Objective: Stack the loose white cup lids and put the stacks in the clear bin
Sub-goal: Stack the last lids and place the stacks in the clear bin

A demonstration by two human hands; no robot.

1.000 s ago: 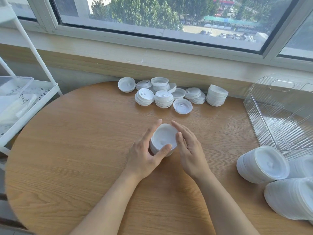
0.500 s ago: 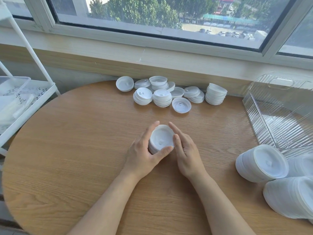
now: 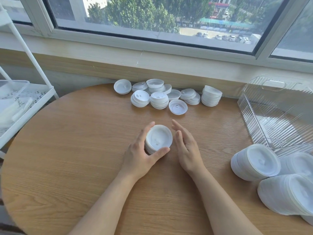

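Ideally the left hand (image 3: 137, 158), seemingly cupping the short stack of white plastic cup lids (image 3: 158, 139) mid-table, steadies it while the flat, unladen right hand (image 3: 187, 150) squares its side.

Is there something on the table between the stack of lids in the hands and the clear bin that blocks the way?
Nothing visible blocks it. Bare table lies between the stack and the clear bin. The right hand stands beside the stack on that side.
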